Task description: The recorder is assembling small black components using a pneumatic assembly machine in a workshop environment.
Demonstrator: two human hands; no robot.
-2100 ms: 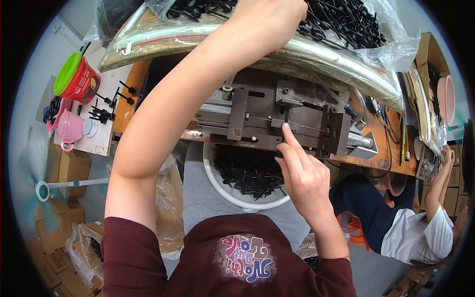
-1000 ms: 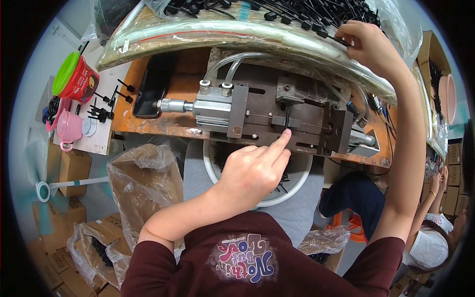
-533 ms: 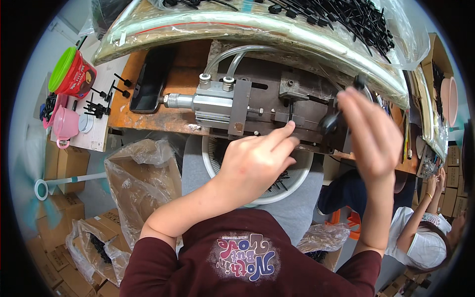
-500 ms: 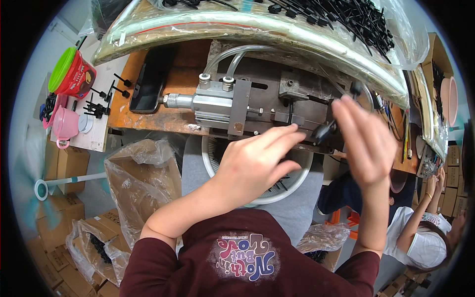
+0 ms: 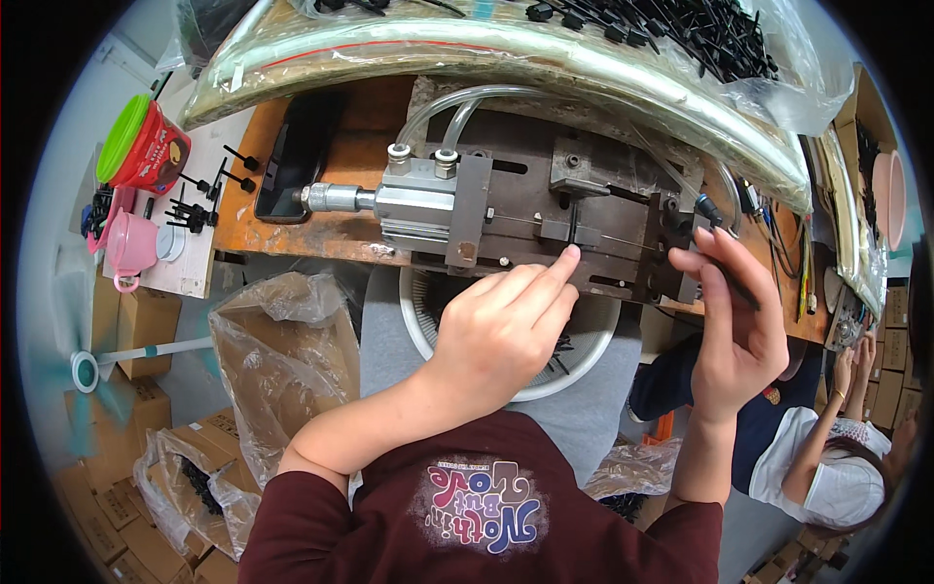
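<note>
My left hand (image 5: 511, 331) reaches in from the lower left, fingers together and index fingertip at the near end of a thin black rod (image 5: 574, 226); its thumb is hidden. The rod lies across a small block in the dark metal fixture (image 5: 525, 209). A silver pneumatic cylinder (image 5: 416, 209) is mounted at the fixture's left, its slim shaft pointing toward the block. My right hand (image 5: 735, 331) is raised at the fixture's right end, fingers curled around a slim black piece (image 5: 739, 284). A black fitting with a blue collar (image 5: 708, 209) shows just beyond its fingertips, seemingly joined to that piece.
A white basket (image 5: 418, 341) with black parts sits under the bench edge. Black knobbed sticks (image 5: 681, 39) are heaped on a plastic-covered ledge. A phone (image 5: 292, 161), a red tub (image 5: 151, 146) and a pink cup (image 5: 129, 238) stand left. Another person (image 5: 827, 457) works at right.
My right hand has moved down slightly, and its fingers have curled. The dark knobbed part beside it is gone from there. My left thumb has tucked out of sight; the index fingertip stays at the rod.
</note>
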